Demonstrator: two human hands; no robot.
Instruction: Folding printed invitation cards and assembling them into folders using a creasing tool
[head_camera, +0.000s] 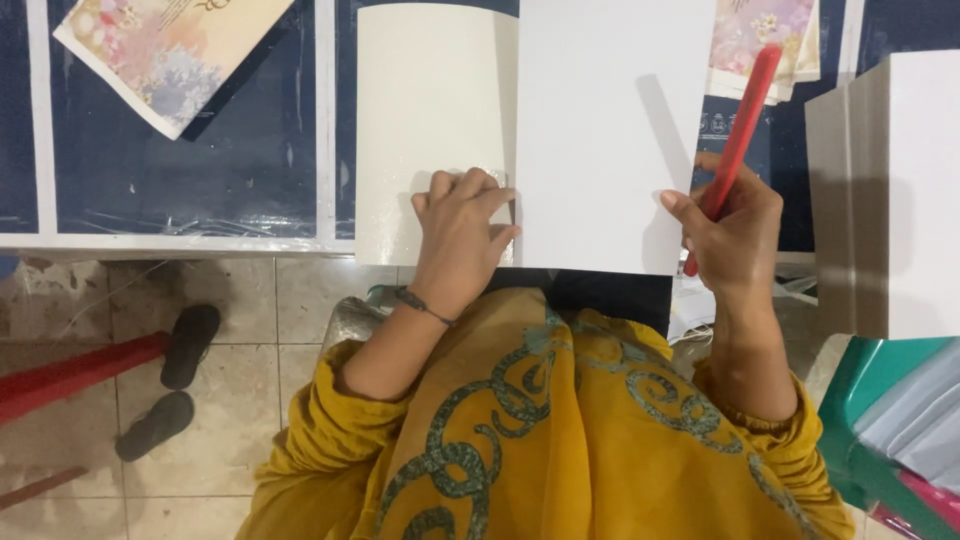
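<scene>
Near the mustard sleeves, the left hand (462, 222) presses curled fingers on a glossy cream card (425, 110) beside a matte white sheet (610, 130) (overlapping it), while the right hand (730, 232) grips a smooth red stick (738, 135) — beyond, floral-printed paper (165, 50) lies on the dark blue tabletop (200, 170).

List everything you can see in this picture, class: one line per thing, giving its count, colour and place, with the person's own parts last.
White sheet: one, white, table centre, under both hands.
Cream board: one, cream, left of the white sheet.
Floral printed cards: one top left, more top right, pink and cream.
Table: one, dark blue with white edging.
Board stack: one, white and grey, right edge.
Sandals: two, black, tiled floor at left.
Red tool: one, red, in the right hand.
Left hand: pressing on the sheets' seam.
Right hand: gripping the red tool.
</scene>
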